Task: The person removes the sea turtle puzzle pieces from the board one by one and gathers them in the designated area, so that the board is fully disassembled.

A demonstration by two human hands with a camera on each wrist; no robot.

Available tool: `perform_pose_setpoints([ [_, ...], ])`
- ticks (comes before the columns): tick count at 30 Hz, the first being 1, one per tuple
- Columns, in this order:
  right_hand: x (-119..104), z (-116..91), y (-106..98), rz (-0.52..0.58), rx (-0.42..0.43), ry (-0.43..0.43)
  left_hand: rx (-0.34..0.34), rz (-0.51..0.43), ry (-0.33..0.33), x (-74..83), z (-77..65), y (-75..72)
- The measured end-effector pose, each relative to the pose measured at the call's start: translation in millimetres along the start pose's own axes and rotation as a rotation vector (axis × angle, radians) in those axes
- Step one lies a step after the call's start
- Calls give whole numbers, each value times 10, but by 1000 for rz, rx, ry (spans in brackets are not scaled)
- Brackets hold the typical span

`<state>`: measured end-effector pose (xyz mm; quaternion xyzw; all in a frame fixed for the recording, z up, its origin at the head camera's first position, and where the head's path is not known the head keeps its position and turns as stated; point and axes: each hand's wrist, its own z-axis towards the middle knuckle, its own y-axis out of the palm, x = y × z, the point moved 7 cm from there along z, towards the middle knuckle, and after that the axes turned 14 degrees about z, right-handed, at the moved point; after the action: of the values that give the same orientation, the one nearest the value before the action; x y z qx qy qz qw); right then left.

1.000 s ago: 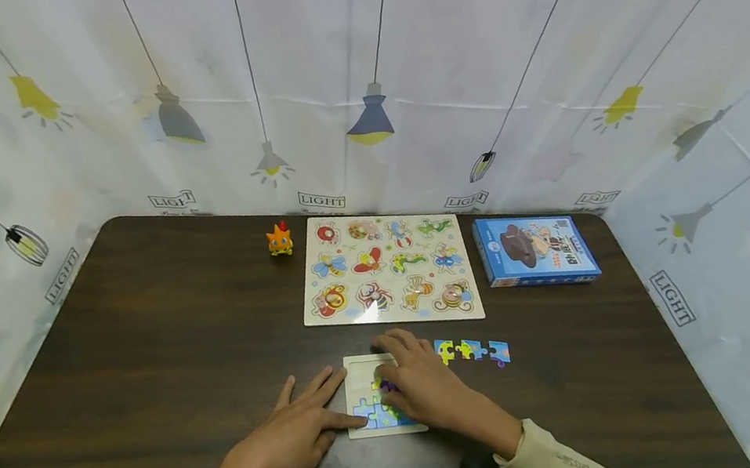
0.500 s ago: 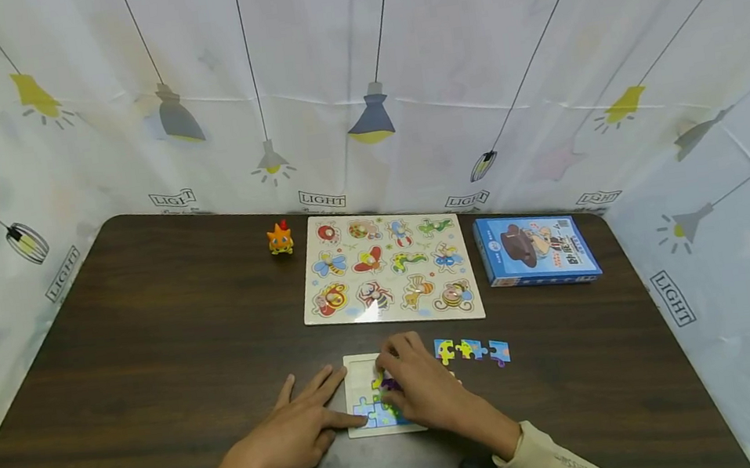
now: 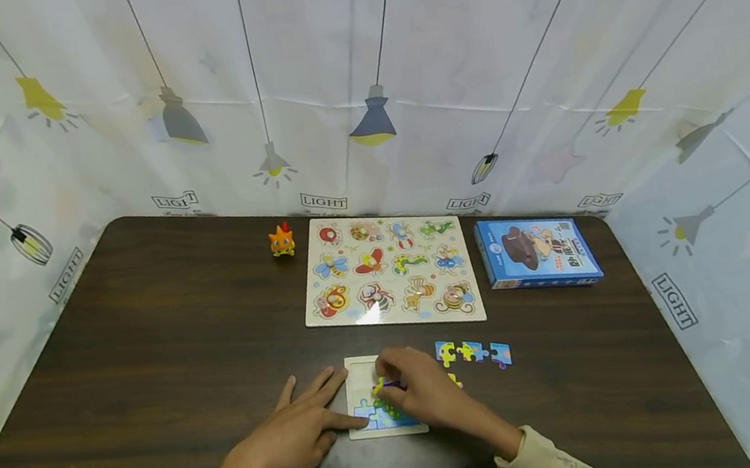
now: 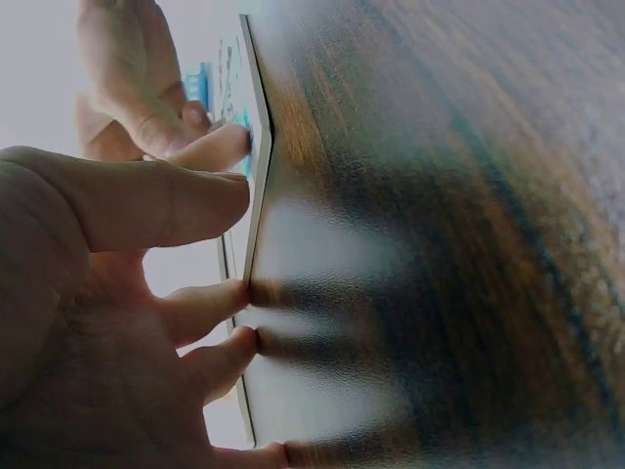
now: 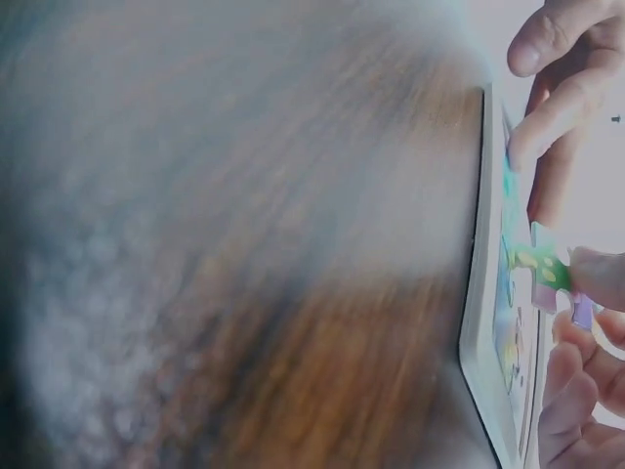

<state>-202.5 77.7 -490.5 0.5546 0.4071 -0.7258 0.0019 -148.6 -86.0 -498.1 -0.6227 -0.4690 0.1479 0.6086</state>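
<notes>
A small wooden puzzle tray [image 3: 357, 371] lies near the table's front, with blue jigsaw pieces [image 3: 370, 416] fitted along its lower part. My left hand [image 3: 295, 434] lies spread at the tray's left, its fingers straight. One of its fingertips presses a blue piece at the lower left; other fingertips touch the table. Above the tray, my right hand [image 3: 427, 389] pinches a green and purple jigsaw piece [image 5: 549, 269] between thumb and fingers. In the right wrist view that piece is tilted up over the tray. The right hand hides the tray's right part in the head view.
Several loose jigsaw pieces [image 3: 473, 351] lie right of the tray. Behind it is a large insect puzzle board [image 3: 390, 270]. A blue box [image 3: 537, 252] stands at the back right, an orange toy figure [image 3: 281, 241] at the back left. A printed curtain [image 3: 353, 71] hangs behind the table.
My right hand has lifted and shifted slightly, its fingers drawn closer together round the piece, which shows more clearly. A yellow loose piece beside that hand has come into view. My left hand stays put.
</notes>
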Motion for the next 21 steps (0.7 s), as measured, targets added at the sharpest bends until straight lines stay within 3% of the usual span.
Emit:
perform_pose_setpoints([
  [6,22,0,-61,215,-26,58,0,-3,-2,5,3,-3],
  [11,95,-101,-333,303,24,95,5,-8,2,11,9,6],
  [17,429,-427,-837,252,119,200,11,-15,-2,2,9,14],
  [21,636,-632,-1024,168,141,265,18,-23,-2,-2,0,6],
])
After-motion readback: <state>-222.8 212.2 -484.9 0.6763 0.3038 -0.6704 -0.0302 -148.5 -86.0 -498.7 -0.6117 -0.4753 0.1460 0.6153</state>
